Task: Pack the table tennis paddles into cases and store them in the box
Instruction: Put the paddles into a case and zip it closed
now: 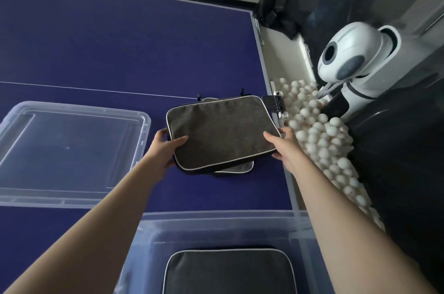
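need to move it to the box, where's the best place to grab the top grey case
By its two short ends, one hand from each side, as the left hand and right hand do now. The top grey case is wide, flat and soft.

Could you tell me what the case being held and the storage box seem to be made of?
The case looks like dark grey woven fabric, matte, with pale piping along its edge. The box looks like clear, slightly frosted plastic: the blue table shows through its walls, and its rim catches a soft sheen.
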Demonstrator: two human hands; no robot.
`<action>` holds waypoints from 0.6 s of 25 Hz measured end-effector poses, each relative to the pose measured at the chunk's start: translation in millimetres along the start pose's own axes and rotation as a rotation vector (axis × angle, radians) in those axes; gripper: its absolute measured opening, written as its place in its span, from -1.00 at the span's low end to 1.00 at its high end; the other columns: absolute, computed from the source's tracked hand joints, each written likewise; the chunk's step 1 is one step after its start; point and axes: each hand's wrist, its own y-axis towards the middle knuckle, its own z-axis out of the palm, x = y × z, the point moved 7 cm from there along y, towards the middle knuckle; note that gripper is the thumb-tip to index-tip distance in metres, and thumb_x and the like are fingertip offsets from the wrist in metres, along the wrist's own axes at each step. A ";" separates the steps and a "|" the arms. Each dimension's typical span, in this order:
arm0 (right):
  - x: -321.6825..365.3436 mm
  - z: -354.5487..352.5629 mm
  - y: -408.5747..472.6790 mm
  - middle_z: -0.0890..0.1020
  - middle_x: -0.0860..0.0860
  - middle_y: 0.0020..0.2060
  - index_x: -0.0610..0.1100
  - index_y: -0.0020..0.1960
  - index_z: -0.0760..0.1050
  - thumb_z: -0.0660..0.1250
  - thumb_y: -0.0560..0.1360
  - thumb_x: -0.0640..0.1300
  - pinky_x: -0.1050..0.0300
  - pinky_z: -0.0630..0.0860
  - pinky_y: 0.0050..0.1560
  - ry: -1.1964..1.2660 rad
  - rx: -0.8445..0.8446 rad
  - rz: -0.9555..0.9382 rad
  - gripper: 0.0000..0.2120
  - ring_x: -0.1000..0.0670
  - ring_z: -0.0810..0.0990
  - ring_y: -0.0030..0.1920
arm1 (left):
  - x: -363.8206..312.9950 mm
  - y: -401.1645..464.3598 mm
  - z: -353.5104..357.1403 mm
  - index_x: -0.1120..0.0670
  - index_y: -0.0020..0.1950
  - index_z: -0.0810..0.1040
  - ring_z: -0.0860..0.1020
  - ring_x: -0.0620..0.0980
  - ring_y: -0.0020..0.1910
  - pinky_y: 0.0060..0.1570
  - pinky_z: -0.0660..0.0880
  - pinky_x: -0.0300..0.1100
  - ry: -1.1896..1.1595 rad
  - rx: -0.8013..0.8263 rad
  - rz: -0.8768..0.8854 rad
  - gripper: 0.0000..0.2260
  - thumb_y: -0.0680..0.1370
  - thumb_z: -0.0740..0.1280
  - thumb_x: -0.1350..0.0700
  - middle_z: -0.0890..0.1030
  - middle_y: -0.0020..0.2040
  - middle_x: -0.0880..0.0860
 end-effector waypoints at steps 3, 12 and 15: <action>10.5 -10.4 -36.3 0.56 -0.03 0.13 -0.01 0.14 0.30 0.46 0.43 -0.10 -0.07 0.52 -0.01 0.155 0.004 -0.037 -0.59 -0.07 0.58 0.11 | -16.9 -37.2 -5.2 0.05 0.40 0.33 0.60 0.01 -0.10 -0.22 0.57 -0.11 -0.058 0.038 0.076 -0.48 0.49 0.42 0.21 0.59 0.07 0.06; 32.4 -1.3 -154.3 0.59 0.04 -0.05 0.06 -0.07 0.37 0.46 0.40 -0.18 -0.01 0.47 -0.08 0.324 0.140 -0.224 -0.70 0.01 0.59 -0.10 | -26.0 -168.8 -67.2 0.01 0.30 0.37 0.62 0.01 -0.07 -0.14 0.64 -0.12 -0.206 0.029 0.277 -0.61 0.53 0.34 0.28 0.59 0.11 0.09; 38.2 27.5 -189.5 0.60 0.04 -0.09 0.03 -0.05 0.38 0.47 0.39 -0.22 -0.06 0.50 -0.02 0.337 0.242 -0.253 -0.69 -0.03 0.60 -0.08 | -16.3 -207.7 -112.0 -0.02 0.26 0.39 0.67 -0.05 -0.16 -0.21 0.63 -0.17 -0.225 -0.038 0.339 -0.63 0.52 0.35 0.27 0.63 0.02 0.03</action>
